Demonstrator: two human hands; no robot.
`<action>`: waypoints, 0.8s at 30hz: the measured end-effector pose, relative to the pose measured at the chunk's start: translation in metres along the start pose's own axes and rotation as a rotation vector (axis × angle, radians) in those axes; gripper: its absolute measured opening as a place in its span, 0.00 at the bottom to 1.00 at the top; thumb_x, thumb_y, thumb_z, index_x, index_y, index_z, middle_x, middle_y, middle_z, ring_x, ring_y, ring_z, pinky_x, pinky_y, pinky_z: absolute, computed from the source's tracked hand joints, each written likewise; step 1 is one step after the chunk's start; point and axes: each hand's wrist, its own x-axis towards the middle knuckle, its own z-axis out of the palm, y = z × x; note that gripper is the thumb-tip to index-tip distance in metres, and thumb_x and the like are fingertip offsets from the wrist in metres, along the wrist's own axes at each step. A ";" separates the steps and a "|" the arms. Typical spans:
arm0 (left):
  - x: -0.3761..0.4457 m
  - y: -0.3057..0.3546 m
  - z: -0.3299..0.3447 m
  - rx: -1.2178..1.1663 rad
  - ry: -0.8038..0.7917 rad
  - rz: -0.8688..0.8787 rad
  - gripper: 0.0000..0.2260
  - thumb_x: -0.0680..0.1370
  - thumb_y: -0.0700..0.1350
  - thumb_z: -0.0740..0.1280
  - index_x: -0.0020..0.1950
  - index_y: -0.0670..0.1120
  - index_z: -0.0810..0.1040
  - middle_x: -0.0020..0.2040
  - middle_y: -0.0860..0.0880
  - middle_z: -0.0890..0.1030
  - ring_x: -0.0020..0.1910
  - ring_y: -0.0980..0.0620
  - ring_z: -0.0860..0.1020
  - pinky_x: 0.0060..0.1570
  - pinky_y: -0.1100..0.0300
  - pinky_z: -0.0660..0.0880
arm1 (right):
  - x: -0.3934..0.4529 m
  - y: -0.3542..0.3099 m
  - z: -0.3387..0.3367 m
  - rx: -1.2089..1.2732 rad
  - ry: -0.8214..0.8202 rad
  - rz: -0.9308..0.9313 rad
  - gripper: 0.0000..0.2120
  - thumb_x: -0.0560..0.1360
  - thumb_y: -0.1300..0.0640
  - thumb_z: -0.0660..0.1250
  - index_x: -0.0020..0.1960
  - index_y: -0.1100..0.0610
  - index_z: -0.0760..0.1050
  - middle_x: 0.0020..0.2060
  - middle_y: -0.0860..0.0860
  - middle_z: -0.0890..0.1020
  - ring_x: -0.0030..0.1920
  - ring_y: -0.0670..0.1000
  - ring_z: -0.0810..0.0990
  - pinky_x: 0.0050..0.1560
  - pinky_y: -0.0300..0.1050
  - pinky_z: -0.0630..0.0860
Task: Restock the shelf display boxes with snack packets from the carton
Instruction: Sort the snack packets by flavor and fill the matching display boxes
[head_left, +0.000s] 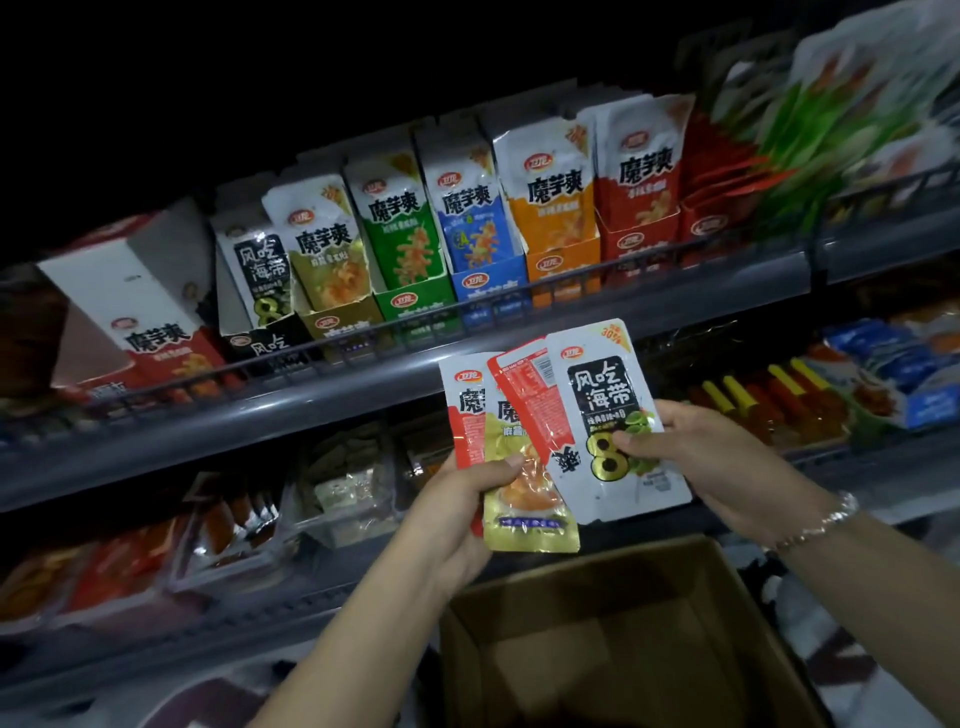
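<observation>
My left hand (462, 514) grips a fan of snack packets: a red-and-white one at the left, a yellow one (524, 499) in front and a red one (524, 405) turned back side out. My right hand (711, 462) pinches a white-and-black kelp packet (608, 415) by its lower right part, beside the fan. Below them stands the brown carton (613, 639), open, its inside dark. On the upper shelf a row of display boxes holds upright packets: black kelp (260, 291), olive (332, 275), green (405, 244), blue (478, 228), orange (556, 208), red (644, 192).
A grey wire rail (415, 317) fronts the upper shelf. A tilted red-and-white display box (140, 317) sits at its left end. Lower shelves carry trays of red and orange snacks (119, 561) and blue packets (898, 364) at right.
</observation>
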 end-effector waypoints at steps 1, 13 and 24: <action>0.000 0.000 0.000 0.006 -0.002 0.013 0.13 0.75 0.32 0.65 0.58 0.44 0.76 0.45 0.43 0.85 0.40 0.46 0.85 0.36 0.51 0.82 | -0.001 0.000 0.000 0.023 -0.002 0.002 0.09 0.75 0.61 0.68 0.54 0.55 0.79 0.47 0.51 0.85 0.50 0.53 0.84 0.55 0.56 0.78; -0.002 -0.005 0.009 0.074 -0.033 0.017 0.05 0.77 0.41 0.66 0.52 0.44 0.78 0.42 0.45 0.85 0.38 0.48 0.84 0.39 0.54 0.81 | -0.002 0.010 0.018 0.181 0.030 -0.056 0.10 0.75 0.63 0.67 0.55 0.54 0.79 0.49 0.52 0.85 0.51 0.53 0.83 0.50 0.51 0.78; -0.006 0.014 -0.002 0.144 -0.159 -0.067 0.15 0.65 0.55 0.67 0.39 0.46 0.87 0.43 0.44 0.85 0.38 0.48 0.84 0.43 0.53 0.81 | 0.000 -0.021 -0.022 -0.278 -0.238 0.038 0.11 0.74 0.65 0.67 0.55 0.57 0.79 0.47 0.52 0.85 0.49 0.53 0.84 0.53 0.53 0.79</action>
